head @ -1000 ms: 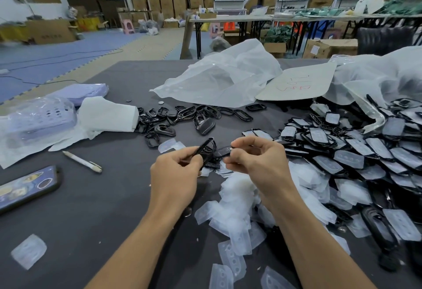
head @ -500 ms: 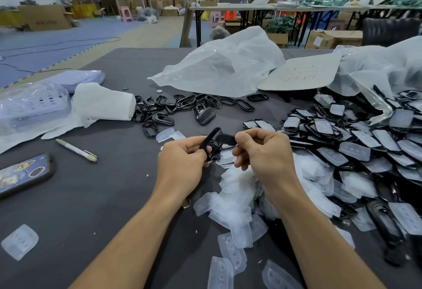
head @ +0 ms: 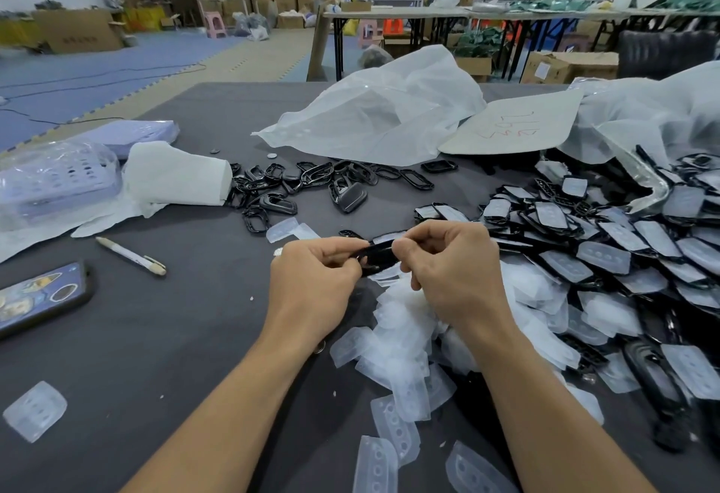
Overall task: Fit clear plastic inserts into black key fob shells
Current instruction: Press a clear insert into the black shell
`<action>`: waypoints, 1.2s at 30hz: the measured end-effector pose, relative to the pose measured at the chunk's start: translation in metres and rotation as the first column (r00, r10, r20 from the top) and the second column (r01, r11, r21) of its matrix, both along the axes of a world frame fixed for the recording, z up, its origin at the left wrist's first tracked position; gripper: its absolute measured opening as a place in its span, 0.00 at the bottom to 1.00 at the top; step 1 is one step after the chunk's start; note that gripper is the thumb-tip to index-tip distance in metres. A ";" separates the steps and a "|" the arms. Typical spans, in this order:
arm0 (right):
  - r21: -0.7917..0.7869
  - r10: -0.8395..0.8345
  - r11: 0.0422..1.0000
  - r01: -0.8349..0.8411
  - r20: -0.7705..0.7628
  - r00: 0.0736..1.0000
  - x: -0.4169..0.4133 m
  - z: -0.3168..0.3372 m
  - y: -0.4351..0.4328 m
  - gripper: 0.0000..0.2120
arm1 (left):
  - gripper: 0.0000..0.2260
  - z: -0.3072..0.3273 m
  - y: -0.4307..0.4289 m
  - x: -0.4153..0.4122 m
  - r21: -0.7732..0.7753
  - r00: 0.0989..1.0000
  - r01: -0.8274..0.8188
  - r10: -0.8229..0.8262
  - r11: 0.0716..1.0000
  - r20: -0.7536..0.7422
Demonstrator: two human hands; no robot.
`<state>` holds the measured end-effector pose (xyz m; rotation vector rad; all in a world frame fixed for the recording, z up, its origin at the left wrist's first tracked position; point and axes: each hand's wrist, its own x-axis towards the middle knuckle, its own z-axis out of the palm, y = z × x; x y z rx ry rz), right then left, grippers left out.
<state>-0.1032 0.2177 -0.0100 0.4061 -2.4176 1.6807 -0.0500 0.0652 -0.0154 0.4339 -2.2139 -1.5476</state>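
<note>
Both hands are meeting at the centre of the frame, above the dark grey worktop. The left hand is gripping the left end of a black key fob shell with curled fingers and thumb. The right hand is pinching the right end of the same shell, with its fingers curled over the top edge. The shell is lying roughly level between the two hands. The fingers are covering most of it, so it cannot be told whether a clear insert is seated in it.

A heap of loose clear inserts is lying directly below the hands and spreading toward the bottom edge. A large pile of fitted shells is filling the right side of the frame. Empty black shells are lying scattered above and left of the hands. A pen and a phone are resting at the left, and a single insert is lying at the lower left.
</note>
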 end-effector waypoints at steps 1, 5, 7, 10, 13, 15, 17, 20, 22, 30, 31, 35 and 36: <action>0.023 0.002 1.000 -0.002 -0.019 1.000 0.000 0.000 0.000 0.09 | 0.17 -0.001 0.000 0.000 0.006 1.000 0.017 -0.017 1.000 0.008; 0.049 -0.009 0.999 0.012 -0.065 0.998 0.002 0.000 -0.003 0.07 | 0.15 -0.001 -0.001 -0.001 0.140 0.997 0.070 -0.071 0.988 0.003; 0.018 0.000 1.000 0.001 -0.050 0.999 0.001 -0.001 -0.003 0.08 | 0.13 -0.001 -0.001 -0.002 0.217 0.996 0.084 -0.083 0.973 -0.012; -0.002 -0.014 1.000 0.014 -0.032 0.999 0.000 -0.003 -0.004 0.07 | 0.13 0.001 0.000 -0.002 0.305 0.996 0.094 -0.090 0.948 -0.025; -0.112 -0.092 0.989 0.093 0.018 0.996 -0.004 -0.003 -0.002 0.04 | 0.10 0.001 0.002 -0.003 0.425 0.998 0.068 -0.055 0.903 -0.042; -0.220 -0.063 0.971 0.089 0.121 0.991 -0.006 0.000 0.001 0.03 | 0.10 0.001 0.004 -0.004 0.460 0.999 0.039 -0.020 0.887 -0.047; -0.272 0.024 0.961 0.042 0.232 0.972 -0.006 0.002 0.004 0.05 | 0.09 0.000 0.004 -0.004 0.479 0.998 0.023 0.005 0.878 -0.058; -0.304 0.222 0.946 -0.113 0.352 0.909 -0.002 0.006 0.000 0.07 | 0.09 -0.001 0.003 -0.005 0.485 0.998 0.018 0.017 0.874 -0.066; -0.301 0.273 0.939 -0.168 0.353 0.895 0.001 0.007 -0.003 0.09 | 0.09 -0.001 0.003 -0.004 0.478 0.997 0.032 0.002 0.878 -0.072; -0.185 0.111 0.980 -0.066 0.244 0.963 0.004 0.001 -0.011 0.10 | 0.16 -0.002 0.008 0.001 0.137 0.998 0.051 -0.043 0.989 -0.055; -0.184 0.097 0.982 -0.053 0.239 0.966 0.004 0.001 -0.011 0.10 | 0.15 -0.001 0.009 0.003 0.125 0.996 0.073 -0.065 0.989 -0.069; -0.171 0.071 0.985 -0.030 0.236 0.969 0.002 0.002 -0.008 0.08 | 0.11 0.001 0.007 0.004 0.144 0.995 0.096 -0.092 0.985 -0.029; -0.152 0.069 0.988 -0.034 0.229 0.971 0.002 0.002 -0.007 0.07 | 0.11 0.002 0.006 0.003 0.149 0.993 0.115 -0.117 0.982 0.000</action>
